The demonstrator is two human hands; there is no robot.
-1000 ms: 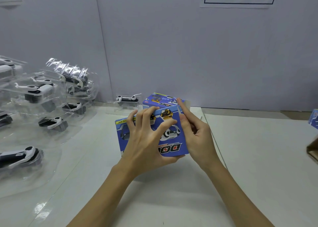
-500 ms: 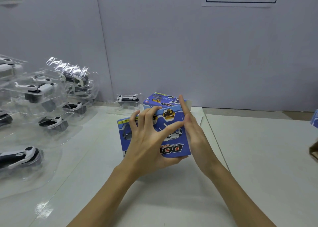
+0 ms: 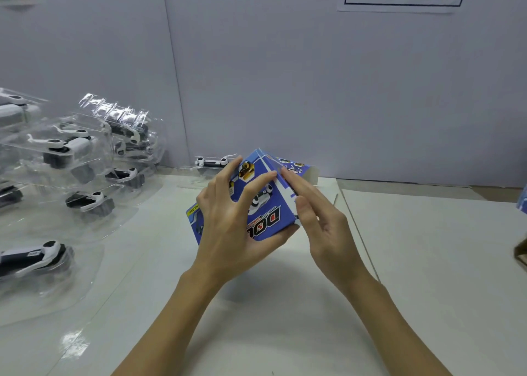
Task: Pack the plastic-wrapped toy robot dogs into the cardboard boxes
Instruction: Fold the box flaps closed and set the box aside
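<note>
I have the blue cardboard box (image 3: 256, 204) tilted on one corner at the middle of the frame, just above the counter (image 3: 413, 261). My left hand (image 3: 228, 227) grips it, fingers curled over its printed face, while my right hand (image 3: 319, 219) presses straight fingers against its right edge. I judge I am squaring the box up; next comes a wrapped robot dog (image 3: 37, 257), waiting at the lower left.
</note>
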